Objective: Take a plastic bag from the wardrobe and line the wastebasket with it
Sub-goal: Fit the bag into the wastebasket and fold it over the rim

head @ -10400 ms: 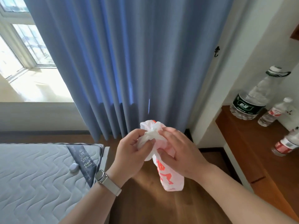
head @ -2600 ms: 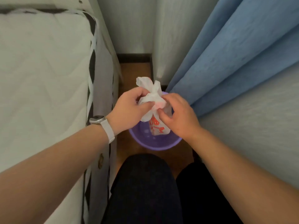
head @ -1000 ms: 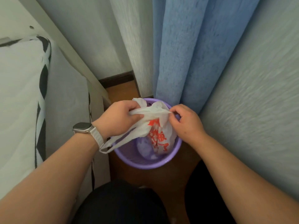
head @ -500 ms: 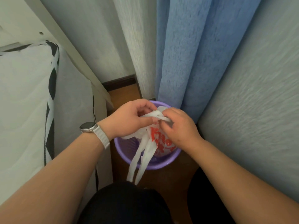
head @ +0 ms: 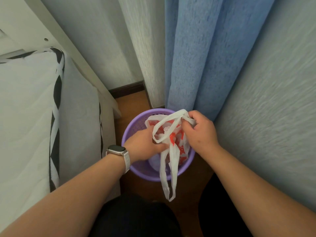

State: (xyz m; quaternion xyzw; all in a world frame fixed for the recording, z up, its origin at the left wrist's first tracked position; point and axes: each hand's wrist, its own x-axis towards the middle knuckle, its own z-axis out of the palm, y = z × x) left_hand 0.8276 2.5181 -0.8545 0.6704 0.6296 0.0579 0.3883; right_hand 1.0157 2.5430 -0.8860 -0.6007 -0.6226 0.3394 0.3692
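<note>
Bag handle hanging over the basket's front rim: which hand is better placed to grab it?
Left, probably. The left hand holds the bag right above that loose handle, while the right hand grips the other handle at the basket's far right side.

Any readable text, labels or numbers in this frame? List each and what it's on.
No text can be read in full.
Plastic bag: red printed characters, too crumpled and folded to read.
Watch: screen dark, nothing showing.
Wastebasket: no label or marking visible.
</note>
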